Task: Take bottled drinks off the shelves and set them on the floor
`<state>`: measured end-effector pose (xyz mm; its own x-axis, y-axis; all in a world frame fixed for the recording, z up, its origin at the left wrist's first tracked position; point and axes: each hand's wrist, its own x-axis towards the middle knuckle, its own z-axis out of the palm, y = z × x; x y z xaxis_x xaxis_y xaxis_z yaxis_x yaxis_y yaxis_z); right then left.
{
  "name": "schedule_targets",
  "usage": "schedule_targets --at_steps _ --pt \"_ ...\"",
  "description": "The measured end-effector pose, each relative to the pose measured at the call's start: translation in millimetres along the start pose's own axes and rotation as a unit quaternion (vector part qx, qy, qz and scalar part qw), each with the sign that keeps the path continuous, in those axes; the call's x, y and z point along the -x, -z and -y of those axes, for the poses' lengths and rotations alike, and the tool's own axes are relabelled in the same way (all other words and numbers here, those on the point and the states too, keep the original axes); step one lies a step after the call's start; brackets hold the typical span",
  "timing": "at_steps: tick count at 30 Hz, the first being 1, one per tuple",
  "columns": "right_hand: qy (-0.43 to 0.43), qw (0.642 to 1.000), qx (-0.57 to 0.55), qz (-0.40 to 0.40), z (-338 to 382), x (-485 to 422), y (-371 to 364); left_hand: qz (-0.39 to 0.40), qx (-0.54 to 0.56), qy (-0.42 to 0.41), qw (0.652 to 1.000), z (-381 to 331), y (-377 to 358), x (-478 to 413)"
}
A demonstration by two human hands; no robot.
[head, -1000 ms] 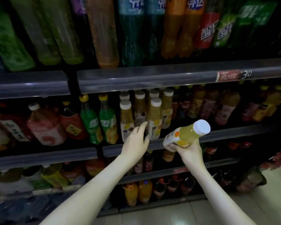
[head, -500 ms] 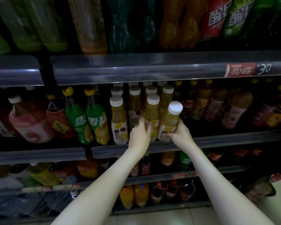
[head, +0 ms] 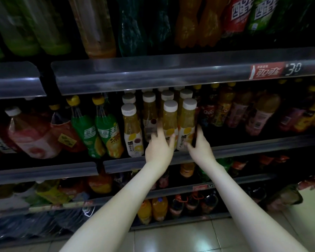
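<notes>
Several yellow juice bottles with white caps stand in rows on the middle shelf point(head: 244, 145). My right hand point(head: 201, 149) grips the lower part of the front right juice bottle point(head: 186, 124), which stands upright on the shelf, thumb on its front and fingers down its right side. My left hand point(head: 158, 149) reaches up beside it with fingers spread and fairly straight, touching the neighbouring juice bottle point(head: 169, 119); the hand is blurred.
Green-labelled bottles point(head: 100, 135) and red drinks point(head: 33, 139) stand to the left, mixed small bottles point(head: 258, 113) to the right. Large bottles fill the top shelf, whose rail point(head: 153, 75) juts out above the caps. Lower shelves hold more drinks. Pale tiled floor point(head: 189, 239) lies below.
My right hand carried the juice bottle from in front of the shelf back up and left, and stood it upright in the front row. My left hand stayed at the neighbouring bottles.
</notes>
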<state>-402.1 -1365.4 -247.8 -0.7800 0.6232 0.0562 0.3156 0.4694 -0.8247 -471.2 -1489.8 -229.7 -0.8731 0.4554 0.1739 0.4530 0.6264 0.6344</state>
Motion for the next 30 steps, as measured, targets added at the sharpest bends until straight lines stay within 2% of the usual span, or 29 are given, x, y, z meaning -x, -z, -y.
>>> schedule_targets --at_steps 6,15,18,21,24,30 --pt "0.113 0.989 0.016 -0.095 74.1 37.6 26.6 -0.073 0.020 -0.199 0.977 -31.0 69.9 23.3" --pt "0.295 0.949 0.019 -0.108 227.9 49.9 54.7 -0.250 -0.007 -0.350 0.903 -64.9 225.0 -5.0" --pt "0.280 0.950 -0.013 -0.140 268.6 37.5 48.1 -0.261 -0.054 -0.340 0.902 -53.9 262.0 -23.3" --pt "0.239 0.955 -0.040 -0.171 298.9 13.4 38.7 -0.215 -0.092 -0.253 0.939 -44.9 287.1 -47.5" --pt "0.228 0.954 -0.013 -0.192 323.9 -14.7 34.9 -0.168 -0.112 -0.169 0.965 -51.4 305.6 -74.7" --pt "0.197 0.964 0.047 -0.171 340.3 -47.1 30.2 -0.131 -0.017 -0.185 0.974 -66.6 307.5 -109.3"
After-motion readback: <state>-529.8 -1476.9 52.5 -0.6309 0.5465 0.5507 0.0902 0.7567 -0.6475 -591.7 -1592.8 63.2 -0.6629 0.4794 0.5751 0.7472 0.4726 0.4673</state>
